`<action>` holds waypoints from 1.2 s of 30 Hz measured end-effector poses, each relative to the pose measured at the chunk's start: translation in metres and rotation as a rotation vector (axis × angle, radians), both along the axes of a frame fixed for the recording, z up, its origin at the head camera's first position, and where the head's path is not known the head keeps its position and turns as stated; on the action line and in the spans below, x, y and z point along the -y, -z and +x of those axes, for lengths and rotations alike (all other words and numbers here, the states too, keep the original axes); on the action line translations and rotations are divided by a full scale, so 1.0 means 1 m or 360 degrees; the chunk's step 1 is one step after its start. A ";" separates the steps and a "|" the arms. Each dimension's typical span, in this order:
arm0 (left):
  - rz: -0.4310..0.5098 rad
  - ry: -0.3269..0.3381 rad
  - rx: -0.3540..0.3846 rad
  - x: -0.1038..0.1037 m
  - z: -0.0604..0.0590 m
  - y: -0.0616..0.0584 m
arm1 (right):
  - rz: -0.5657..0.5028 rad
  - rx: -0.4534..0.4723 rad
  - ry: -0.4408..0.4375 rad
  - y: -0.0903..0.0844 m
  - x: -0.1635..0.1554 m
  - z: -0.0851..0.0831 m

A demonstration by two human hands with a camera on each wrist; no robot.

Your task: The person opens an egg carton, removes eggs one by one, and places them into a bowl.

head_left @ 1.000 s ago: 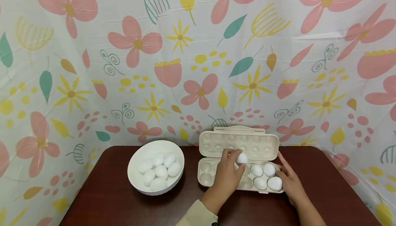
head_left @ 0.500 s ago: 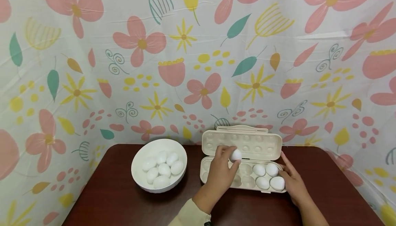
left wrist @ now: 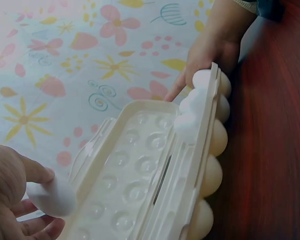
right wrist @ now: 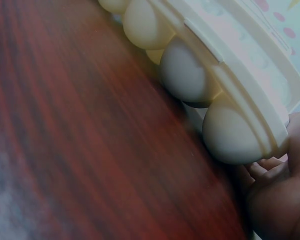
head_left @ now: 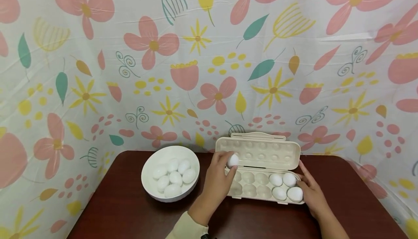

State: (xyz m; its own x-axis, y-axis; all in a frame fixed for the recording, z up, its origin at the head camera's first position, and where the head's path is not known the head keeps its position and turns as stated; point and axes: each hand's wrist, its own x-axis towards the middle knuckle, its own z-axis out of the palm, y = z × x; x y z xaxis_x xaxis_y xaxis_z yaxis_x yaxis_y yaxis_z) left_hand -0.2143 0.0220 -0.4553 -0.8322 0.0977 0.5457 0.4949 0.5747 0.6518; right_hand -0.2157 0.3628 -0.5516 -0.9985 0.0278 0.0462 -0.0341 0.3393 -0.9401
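A white egg [head_left: 233, 161] is pinched between the thumb and fingers of my left hand [head_left: 215, 177], raised over the left end of the egg carton. The beige egg carton [head_left: 249, 191] lies with its lid [head_left: 261, 155] tilted back. Several white eggs [head_left: 282, 187] fill the cups at its right end; the visible cups left of them hold none. My right hand [head_left: 311, 193] holds the carton's right end, one finger stretched along the lid's side. In the right wrist view, fingers of the right hand [right wrist: 285, 195] show beneath the carton's end.
Left of the carton stands a white bowl [head_left: 148, 181] with several white eggs [head_left: 175, 178] in it. Both rest on a dark red-brown table [head_left: 130, 210]. A flower-patterned cloth [head_left: 202, 122] hangs behind the table's back edge.
My left hand has moved left with the egg, from above the middle cups to the carton's left end. The right hand stays at the carton; the head view has shifted slightly.
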 end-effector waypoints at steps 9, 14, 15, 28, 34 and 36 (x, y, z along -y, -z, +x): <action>-0.0008 -0.0088 -0.0021 0.025 -0.003 -0.007 | 0.0001 0.0007 0.0004 0.001 0.001 0.000; -0.0012 -0.0149 -0.0010 0.041 -0.003 -0.011 | -0.0013 0.0011 0.0007 0.002 0.001 -0.001; -0.0014 -0.0157 -0.0007 0.045 -0.003 -0.012 | -0.0013 0.0015 0.0013 0.002 0.001 -0.001; 0.0027 -0.0272 0.0126 0.088 0.003 -0.010 | -0.0035 0.0017 0.0003 0.004 -0.001 -0.001; 0.0058 -0.0328 0.0206 0.105 0.002 -0.009 | -0.0088 -0.0008 -0.0017 0.006 -0.003 -0.002; 0.0055 -0.0351 0.0245 0.110 0.002 -0.008 | -0.0087 -0.0011 -0.0019 0.007 -0.002 -0.003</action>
State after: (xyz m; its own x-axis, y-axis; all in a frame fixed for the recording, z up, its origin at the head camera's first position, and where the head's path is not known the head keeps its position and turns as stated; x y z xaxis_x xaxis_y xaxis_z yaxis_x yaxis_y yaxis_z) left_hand -0.2123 -0.0877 -0.4473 -0.9049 -0.1116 0.4108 0.2537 0.6335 0.7310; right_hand -0.2186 0.3653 -0.5583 -0.9985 0.0185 0.0517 -0.0442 0.2867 -0.9570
